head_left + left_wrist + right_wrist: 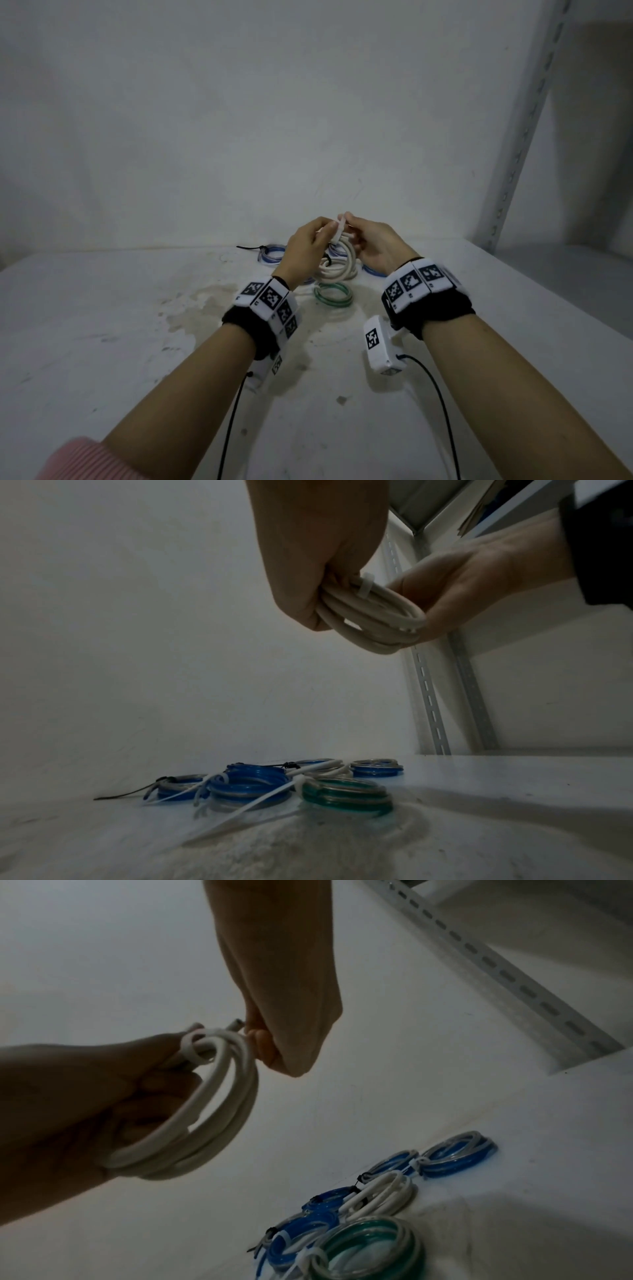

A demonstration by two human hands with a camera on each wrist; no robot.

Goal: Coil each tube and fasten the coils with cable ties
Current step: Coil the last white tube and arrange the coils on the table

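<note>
Both hands are raised above the table (120, 342) with a coiled white tube (350, 255) between them. My left hand (323, 234) grips the coil's loops; in the right wrist view its fingers (161, 1085) curl through the ring (219, 1107). A white cable tie (337, 231) wraps the top of the coil (377, 620), seen as a band (365, 587) beside my left hand (325, 593). My right hand (347, 222) pinches the tie's end at the top. The tie's loop (190, 1049) still looks loose round the tube.
Several tied coils lie on the table under the hands: a green one (334, 296), blue ones (270, 255), another white one (383, 1194). Long tie tails stick out (240, 810). A wall stands close behind, and a slotted shelf upright (524, 137) rises at the right.
</note>
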